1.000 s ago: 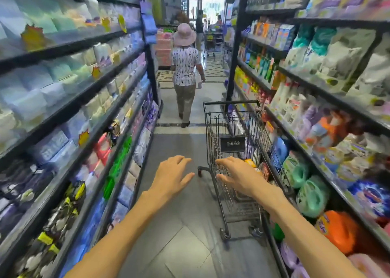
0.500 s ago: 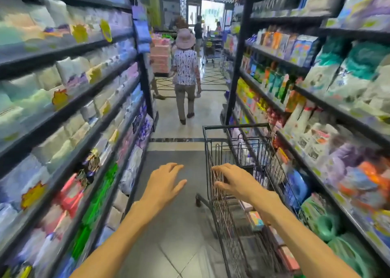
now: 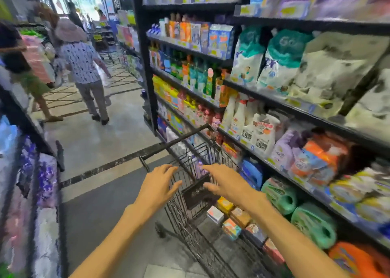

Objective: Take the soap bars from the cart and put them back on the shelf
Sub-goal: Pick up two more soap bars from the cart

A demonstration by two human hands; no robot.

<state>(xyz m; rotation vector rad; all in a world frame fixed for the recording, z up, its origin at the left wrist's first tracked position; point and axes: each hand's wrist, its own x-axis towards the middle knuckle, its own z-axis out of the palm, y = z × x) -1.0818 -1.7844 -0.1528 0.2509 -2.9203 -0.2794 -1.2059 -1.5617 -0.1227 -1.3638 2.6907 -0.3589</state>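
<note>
The cart (image 3: 190,151) has swung nearer; two open hands, several soap bars (image 3: 232,216).

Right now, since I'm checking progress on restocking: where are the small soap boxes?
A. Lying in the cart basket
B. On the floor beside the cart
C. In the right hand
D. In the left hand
A: the soap boxes lie on the bottom of the wire cart, below both open, empty hands, the left hand and the right hand.
</note>
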